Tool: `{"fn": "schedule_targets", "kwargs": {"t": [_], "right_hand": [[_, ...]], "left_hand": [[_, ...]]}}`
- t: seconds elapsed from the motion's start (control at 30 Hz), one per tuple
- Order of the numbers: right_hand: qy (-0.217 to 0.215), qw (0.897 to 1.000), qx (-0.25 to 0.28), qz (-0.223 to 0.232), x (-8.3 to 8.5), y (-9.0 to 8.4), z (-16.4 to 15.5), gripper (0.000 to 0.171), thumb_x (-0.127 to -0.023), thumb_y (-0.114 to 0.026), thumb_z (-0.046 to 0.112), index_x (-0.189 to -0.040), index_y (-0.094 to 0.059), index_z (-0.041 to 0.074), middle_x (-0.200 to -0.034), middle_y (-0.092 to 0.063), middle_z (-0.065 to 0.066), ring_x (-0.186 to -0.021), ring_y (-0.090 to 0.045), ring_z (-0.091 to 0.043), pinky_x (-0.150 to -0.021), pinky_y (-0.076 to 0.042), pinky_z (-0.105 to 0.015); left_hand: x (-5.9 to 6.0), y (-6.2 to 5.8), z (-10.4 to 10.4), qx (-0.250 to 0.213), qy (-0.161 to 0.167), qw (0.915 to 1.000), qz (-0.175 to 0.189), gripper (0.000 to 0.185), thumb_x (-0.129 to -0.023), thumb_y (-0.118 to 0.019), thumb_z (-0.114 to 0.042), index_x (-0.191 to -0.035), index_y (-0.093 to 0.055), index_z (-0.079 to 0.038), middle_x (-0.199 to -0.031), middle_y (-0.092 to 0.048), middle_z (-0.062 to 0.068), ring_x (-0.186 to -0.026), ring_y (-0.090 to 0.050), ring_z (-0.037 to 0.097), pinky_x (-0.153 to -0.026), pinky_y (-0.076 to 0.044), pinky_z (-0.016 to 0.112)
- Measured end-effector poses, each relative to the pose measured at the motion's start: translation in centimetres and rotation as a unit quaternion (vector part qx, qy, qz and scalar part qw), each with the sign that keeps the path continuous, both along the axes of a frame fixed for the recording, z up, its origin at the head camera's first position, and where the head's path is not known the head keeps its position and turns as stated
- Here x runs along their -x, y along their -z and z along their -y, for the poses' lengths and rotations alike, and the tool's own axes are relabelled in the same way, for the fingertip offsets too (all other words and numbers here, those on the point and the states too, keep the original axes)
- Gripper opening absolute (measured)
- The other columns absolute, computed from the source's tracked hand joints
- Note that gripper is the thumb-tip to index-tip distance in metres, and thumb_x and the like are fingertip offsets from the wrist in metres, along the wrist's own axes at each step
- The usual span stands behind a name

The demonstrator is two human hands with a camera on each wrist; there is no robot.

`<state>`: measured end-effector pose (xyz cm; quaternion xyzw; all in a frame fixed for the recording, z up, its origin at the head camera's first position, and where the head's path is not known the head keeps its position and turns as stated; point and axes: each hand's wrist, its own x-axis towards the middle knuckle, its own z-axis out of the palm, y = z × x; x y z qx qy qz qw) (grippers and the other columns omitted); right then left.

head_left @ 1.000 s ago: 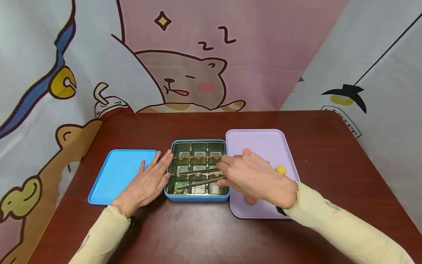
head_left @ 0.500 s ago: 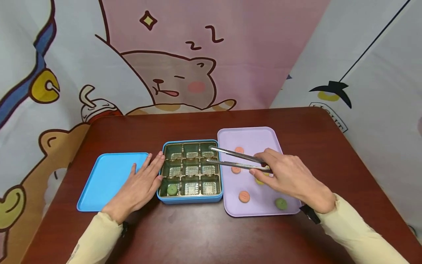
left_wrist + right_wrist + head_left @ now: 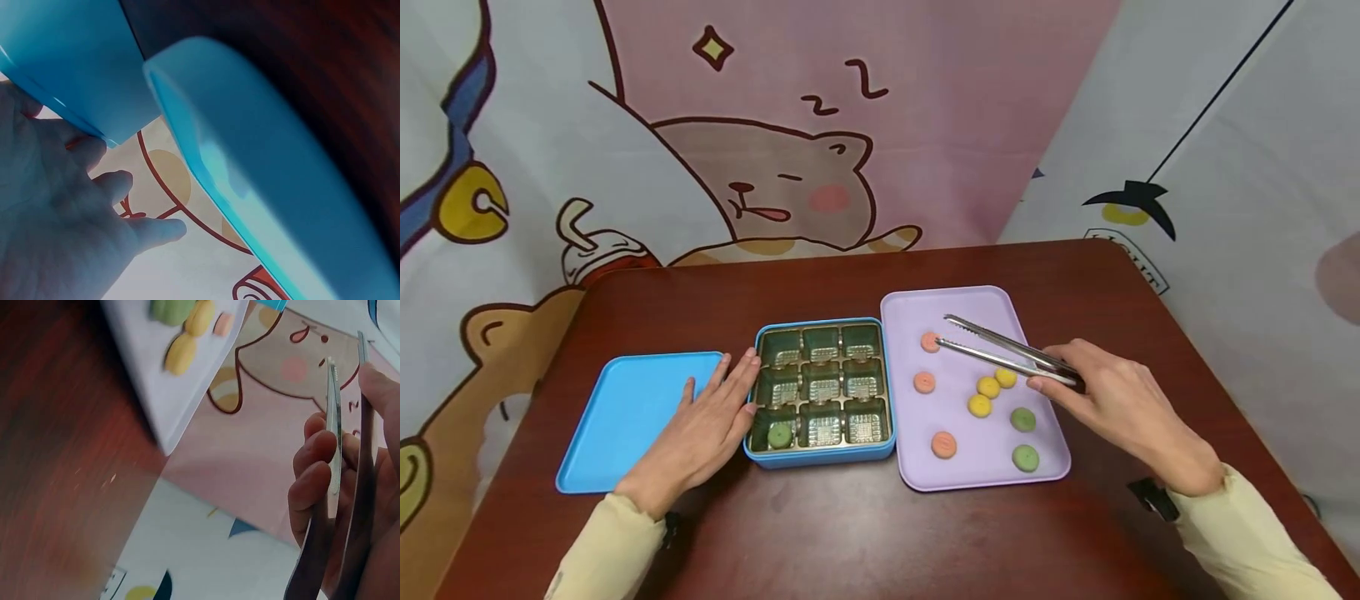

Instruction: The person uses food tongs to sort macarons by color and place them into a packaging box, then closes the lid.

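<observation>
A blue tin (image 3: 820, 454) holds a gold insert of square compartments, and one green round piece (image 3: 779, 434) lies in its front-left compartment. My left hand (image 3: 707, 421) rests flat on the table, fingers touching the tin's left side. My right hand (image 3: 1112, 400) grips metal tongs (image 3: 1000, 350) over the purple tray (image 3: 970, 304). The tong tips stand apart and hold nothing, close to an orange piece (image 3: 930, 342). In the right wrist view my fingers (image 3: 315, 481) curl round the tongs (image 3: 334, 456). Orange, yellow (image 3: 988, 387) and green (image 3: 1022, 419) pieces lie on the tray.
The tin's blue lid (image 3: 625, 417) lies flat left of my left hand, and shows in the left wrist view as the lid (image 3: 281, 187). A cartoon cloth backdrop hangs behind the dark red table (image 3: 865, 533). The table's right edge runs close behind my right hand.
My right hand has carried the tongs right, from over the tin's front row to above the purple tray. The green piece stays in the front-left compartment. My left hand has kept its place.
</observation>
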<state>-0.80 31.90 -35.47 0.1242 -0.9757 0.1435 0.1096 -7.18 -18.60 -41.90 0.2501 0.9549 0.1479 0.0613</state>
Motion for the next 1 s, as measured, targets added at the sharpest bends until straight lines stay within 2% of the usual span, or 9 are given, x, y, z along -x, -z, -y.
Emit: {"fn": "schedule_targets", "kwargs": {"t": [0.47,0.6,0.73,0.83,1.0], "right_hand": [[0.032,0.999,-0.008,0.002,-2.6,0.1,-4.8,0.042,-0.079,-0.091,0.029,-0.113,-0.069,0.017,-0.084,-0.052,0.009,-0.067,-0.046,-0.006,-0.053,-0.036,-0.025],[0.021,1.0,-0.011,0.003,-3.4,0.4,-6.0,0.042,-0.08,-0.091,0.031,-0.114,-0.069,0.02,-0.088,-0.054,0.012,-0.07,-0.047,-0.004,-0.055,-0.039,-0.026],[0.036,0.999,-0.018,0.019,-4.1,0.6,-7.2,0.043,-0.079,-0.091,0.033,-0.116,-0.071,0.023,-0.093,-0.058,0.015,-0.074,-0.05,-0.003,-0.06,-0.045,-0.03],[0.044,0.998,-0.029,0.026,-4.6,0.8,-7.9,0.044,-0.079,-0.092,0.033,-0.116,-0.071,0.023,-0.094,-0.06,0.014,-0.074,-0.051,-0.004,-0.061,-0.046,-0.033],[0.032,0.998,-0.051,0.027,-5.1,1.0,-9.1,0.045,-0.079,-0.09,0.035,-0.118,-0.071,0.022,-0.098,-0.063,0.009,-0.073,-0.05,-0.004,-0.059,-0.045,-0.035]], "left_hand": [[0.0,-0.2,-0.1,0.003,0.0,1.0,0.006,0.062,-0.113,-0.037,-0.035,-0.168,-0.016,-0.013,-0.174,-0.012,0.005,-0.158,-0.01,0.038,-0.113,-0.012,0.078],[-0.2,0.0,0.0,0.003,0.0,0.9999,0.011,0.063,-0.114,-0.037,-0.036,-0.168,-0.015,-0.013,-0.174,-0.012,0.006,-0.158,-0.01,0.038,-0.113,-0.012,0.079],[-0.2,0.1,0.1,-0.002,0.004,1.0,0.005,0.062,-0.114,-0.038,-0.034,-0.168,-0.015,-0.014,-0.174,-0.013,0.005,-0.158,-0.011,0.038,-0.112,-0.013,0.079],[-0.1,0.0,0.0,-0.005,0.006,1.0,-0.001,0.062,-0.113,-0.038,-0.033,-0.168,-0.017,-0.013,-0.174,-0.014,0.006,-0.158,-0.012,0.039,-0.112,-0.014,0.079],[-0.1,-0.1,0.0,0.001,0.004,1.0,0.0,0.063,-0.113,-0.038,-0.034,-0.168,-0.016,-0.013,-0.174,-0.012,0.005,-0.158,-0.012,0.039,-0.112,-0.013,0.079]]}}
